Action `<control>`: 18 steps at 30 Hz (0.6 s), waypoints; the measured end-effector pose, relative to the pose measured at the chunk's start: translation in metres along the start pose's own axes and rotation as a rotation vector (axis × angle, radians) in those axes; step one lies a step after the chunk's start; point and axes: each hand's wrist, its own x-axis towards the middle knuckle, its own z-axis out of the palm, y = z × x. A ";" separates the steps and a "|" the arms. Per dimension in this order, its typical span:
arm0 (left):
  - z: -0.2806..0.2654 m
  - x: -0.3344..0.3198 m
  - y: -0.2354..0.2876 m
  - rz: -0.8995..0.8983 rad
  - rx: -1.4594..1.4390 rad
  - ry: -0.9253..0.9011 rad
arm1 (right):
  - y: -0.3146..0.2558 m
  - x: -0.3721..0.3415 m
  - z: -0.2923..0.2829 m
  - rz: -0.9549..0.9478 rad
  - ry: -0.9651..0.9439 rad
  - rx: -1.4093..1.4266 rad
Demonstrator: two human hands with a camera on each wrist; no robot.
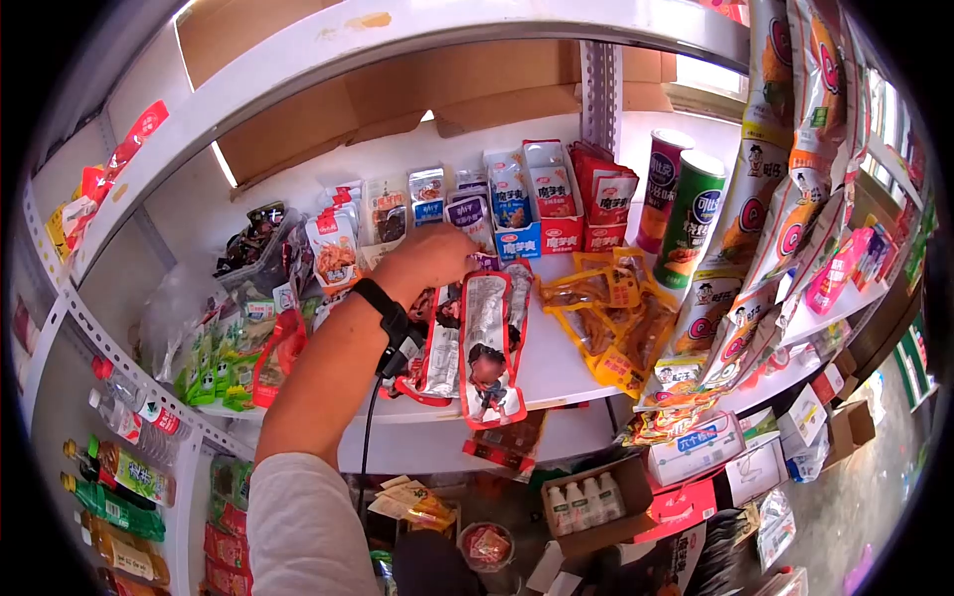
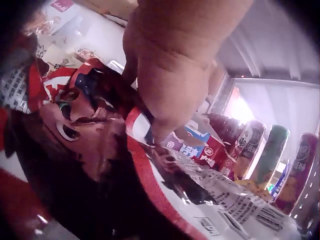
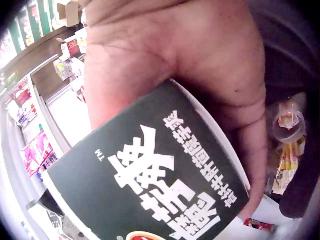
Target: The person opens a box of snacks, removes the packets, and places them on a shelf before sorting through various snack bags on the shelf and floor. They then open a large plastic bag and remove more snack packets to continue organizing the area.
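My left hand (image 1: 432,260) reaches onto the shelf with its fingers down at the top of the silver snack packets (image 1: 487,338), which have red borders and a dark cartoon figure. In the left wrist view, the fingers of my left hand (image 2: 172,85) pinch the upper edge of a red-bordered packet (image 2: 165,195). That packet's printed silver back faces right. In the right wrist view, my right hand (image 3: 185,65) grips a dark green cardboard box (image 3: 125,165) with white lettering, its fingers along the side. The head view does not show the right hand.
Behind the packets stand blue and red snack boxes (image 1: 519,241). To the right are yellow pouches (image 1: 606,308), a green canister (image 1: 689,223) and hanging snack bags (image 1: 760,189). Green packets (image 1: 224,348) lie left. Below, a carton of white bottles (image 1: 586,502) sits beside other boxes.
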 end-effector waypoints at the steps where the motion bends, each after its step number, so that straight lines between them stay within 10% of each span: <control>1: 0.002 -0.001 -0.001 0.011 0.014 0.008 | -0.001 0.002 0.000 0.006 -0.006 0.002; 18: 0.028 -0.006 -0.036 -0.104 0.030 0.035 | -0.015 0.039 0.013 0.076 0.036 -0.033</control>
